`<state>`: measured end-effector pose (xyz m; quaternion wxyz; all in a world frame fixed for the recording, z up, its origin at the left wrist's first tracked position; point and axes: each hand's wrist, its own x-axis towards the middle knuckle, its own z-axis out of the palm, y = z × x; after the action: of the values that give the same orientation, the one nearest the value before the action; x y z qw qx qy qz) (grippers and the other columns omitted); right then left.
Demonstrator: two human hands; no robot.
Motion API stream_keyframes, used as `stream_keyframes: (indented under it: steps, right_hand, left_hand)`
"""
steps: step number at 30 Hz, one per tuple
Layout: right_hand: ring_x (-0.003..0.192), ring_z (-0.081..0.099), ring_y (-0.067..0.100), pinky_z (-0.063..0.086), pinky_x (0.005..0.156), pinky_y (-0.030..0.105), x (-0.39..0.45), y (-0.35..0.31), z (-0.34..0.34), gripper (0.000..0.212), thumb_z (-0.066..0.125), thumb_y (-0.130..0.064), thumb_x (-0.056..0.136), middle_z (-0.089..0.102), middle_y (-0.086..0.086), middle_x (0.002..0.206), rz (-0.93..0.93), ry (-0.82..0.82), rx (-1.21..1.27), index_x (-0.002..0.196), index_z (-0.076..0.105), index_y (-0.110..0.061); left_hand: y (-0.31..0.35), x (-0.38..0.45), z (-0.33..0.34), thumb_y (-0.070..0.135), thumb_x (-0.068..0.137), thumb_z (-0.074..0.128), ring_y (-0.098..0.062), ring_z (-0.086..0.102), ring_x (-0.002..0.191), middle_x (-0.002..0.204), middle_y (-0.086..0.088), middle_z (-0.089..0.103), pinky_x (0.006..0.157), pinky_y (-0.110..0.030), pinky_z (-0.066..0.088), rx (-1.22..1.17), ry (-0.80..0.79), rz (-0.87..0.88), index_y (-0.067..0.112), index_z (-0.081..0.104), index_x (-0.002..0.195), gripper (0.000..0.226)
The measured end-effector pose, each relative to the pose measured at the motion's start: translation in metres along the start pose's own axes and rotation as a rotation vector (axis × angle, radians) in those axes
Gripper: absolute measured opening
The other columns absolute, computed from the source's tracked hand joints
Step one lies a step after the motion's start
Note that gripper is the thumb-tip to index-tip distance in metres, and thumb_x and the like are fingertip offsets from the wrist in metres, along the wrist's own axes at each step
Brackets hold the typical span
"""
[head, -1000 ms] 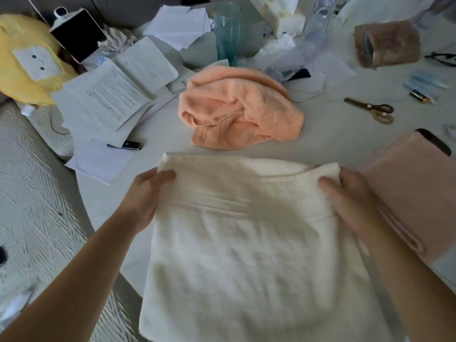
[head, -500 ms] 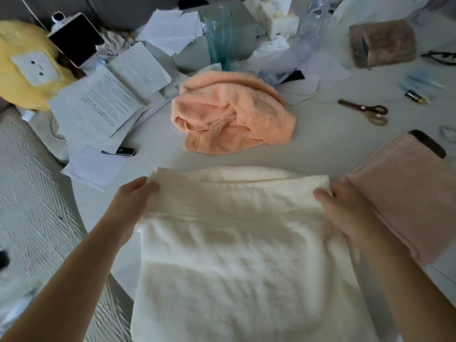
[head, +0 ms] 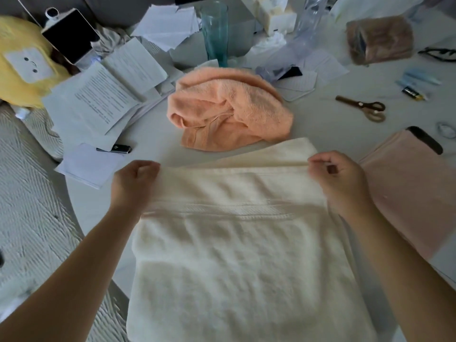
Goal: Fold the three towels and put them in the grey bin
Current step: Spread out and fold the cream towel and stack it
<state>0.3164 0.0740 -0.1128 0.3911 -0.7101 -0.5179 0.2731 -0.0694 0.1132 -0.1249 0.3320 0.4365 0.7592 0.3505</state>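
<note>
- Lying across the near part of the white surface (head: 320, 134), a cream towel (head: 234, 255) spreads flat toward the camera, its near end running out of view at the bottom edge.
- A woven band crosses the cream towel from side to side, and a further layer of the same cloth shows beyond the lifted edge.
- At the towel's far-left corner, the left hand (head: 133, 183) has its grip closed on the cloth, fingers curled round the edge.
- At the far-right corner, the right hand (head: 343, 183) pinches the edge between thumb and curled fingers.
- Just beyond the cream towel, an orange towel (head: 229, 109) sits bunched in a loose heap, unfolded, near the middle of the surface.
- To the right, a pink towel (head: 414, 191) lies flat and folded, just beside the right hand, with a dark rounded object showing at its far corner.
- Scissors (head: 365, 108) lie beyond the pink towel, well apart from the hands.
- A tall teal glass (head: 214, 30) stands upright behind the orange towel.
- Loose printed papers (head: 106, 95) cover the left side of the surface, with a small dark pen-like object (head: 114, 149) at their near edge.
- A yellow cushion (head: 19, 62) shows at far left.
</note>
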Motion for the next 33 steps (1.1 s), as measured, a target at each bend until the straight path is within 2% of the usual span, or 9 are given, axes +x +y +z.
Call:
stream_keyframes:
  steps: [3, 6, 11, 16, 21, 24, 26, 29, 33]
  right_hand:
    - [0.082, 0.061, 0.024, 0.051, 0.079, 0.038, -0.008, 0.006, 0.001, 0.034, 0.079, -0.023, 0.076, 0.063, 0.002, 0.088, 0.040, -0.110, -0.394, 0.107, 0.070, -0.013]
    - [0.085, 0.061, 0.032, 0.051, 0.077, 0.041, -0.016, 0.002, -0.003, 0.036, 0.074, -0.031, 0.078, 0.063, 0.004, 0.085, 0.051, -0.081, -0.572, 0.110, 0.065, -0.016]
    - [0.099, 0.061, 0.033, 0.049, 0.085, 0.040, -0.011, -0.011, -0.001, 0.041, 0.068, -0.041, 0.083, 0.064, 0.010, 0.104, 0.154, -0.168, -0.635, 0.115, 0.062, -0.015]
    - [0.085, 0.062, 0.033, 0.040, 0.068, 0.034, -0.008, -0.014, 0.003, 0.013, 0.065, -0.026, 0.086, 0.063, 0.003, 0.080, 0.066, -0.109, -0.602, 0.093, 0.064, -0.015]
    - [0.066, 0.058, -0.001, 0.038, 0.056, 0.015, 0.021, -0.027, 0.006, 0.013, 0.065, -0.033, 0.079, 0.061, -0.013, 0.070, 0.021, 0.170, -0.182, 0.085, 0.061, -0.022]
    - [0.078, 0.061, 0.020, 0.040, 0.065, 0.028, 0.043, -0.022, 0.024, 0.013, 0.064, -0.027, 0.083, 0.064, -0.005, 0.075, 0.157, 0.138, -0.187, 0.089, 0.065, -0.015]
    - [0.089, 0.063, 0.030, 0.044, 0.072, 0.033, 0.050, -0.011, 0.035, 0.016, 0.062, -0.024, 0.086, 0.068, 0.007, 0.085, 0.248, 0.019, -0.345, 0.091, 0.068, -0.010]
    - [0.089, 0.064, 0.034, 0.042, 0.070, 0.032, 0.053, -0.002, 0.038, 0.017, 0.058, -0.024, 0.085, 0.067, 0.009, 0.082, 0.313, -0.015, -0.452, 0.085, 0.068, -0.009]
    - [0.096, 0.064, 0.033, 0.042, 0.075, 0.032, 0.050, 0.001, 0.038, 0.014, 0.059, -0.024, 0.088, 0.068, 0.005, 0.087, 0.283, 0.086, -0.432, 0.089, 0.069, -0.014]
  left_hand:
    - [-0.005, -0.004, 0.004, 0.033, 0.083, 0.061, -0.017, 0.065, 0.080, 0.075, 0.018, 0.066, 0.069, -0.030, 0.051, 0.258, -0.040, 0.016, 0.035, 0.072, 0.082, 0.011]
    - [0.000, -0.002, 0.002, 0.037, 0.078, 0.070, -0.003, 0.060, 0.074, 0.075, 0.017, 0.066, 0.056, -0.022, 0.044, 0.323, -0.148, 0.038, 0.040, 0.068, 0.078, 0.003]
    - [0.005, 0.001, -0.003, 0.022, 0.088, 0.071, -0.010, 0.060, 0.076, 0.075, 0.020, 0.062, 0.064, -0.022, 0.040, 0.348, -0.129, 0.203, 0.028, 0.067, 0.084, 0.008]
    - [0.011, -0.003, 0.000, 0.019, 0.092, 0.063, 0.012, 0.057, 0.075, 0.078, 0.020, 0.063, 0.063, 0.001, 0.035, 0.139, 0.052, 0.313, 0.023, 0.066, 0.088, 0.006]
    - [0.002, 0.003, 0.006, 0.023, 0.091, 0.058, -0.005, 0.056, 0.077, 0.078, 0.021, 0.062, 0.065, -0.018, 0.038, 0.091, 0.123, 0.117, 0.026, 0.066, 0.090, 0.009]
    - [-0.001, 0.006, 0.012, 0.025, 0.090, 0.057, -0.007, 0.057, 0.078, 0.079, 0.018, 0.064, 0.064, -0.017, 0.039, 0.076, 0.154, 0.084, 0.028, 0.066, 0.089, 0.010]
    - [-0.005, 0.009, 0.016, 0.024, 0.090, 0.057, -0.015, 0.057, 0.087, 0.088, 0.008, 0.067, 0.072, -0.027, 0.042, 0.166, 0.110, 0.107, 0.025, 0.068, 0.091, 0.011]
    - [-0.009, 0.018, 0.017, 0.020, 0.091, 0.059, -0.028, 0.057, 0.096, 0.097, -0.005, 0.066, 0.082, -0.036, 0.045, 0.332, 0.034, 0.209, 0.017, 0.072, 0.095, 0.013]
    - [-0.011, 0.021, 0.014, 0.019, 0.092, 0.059, -0.030, 0.056, 0.095, 0.091, 0.000, 0.060, 0.076, -0.032, 0.038, 0.311, 0.063, 0.263, 0.016, 0.070, 0.091, 0.011]
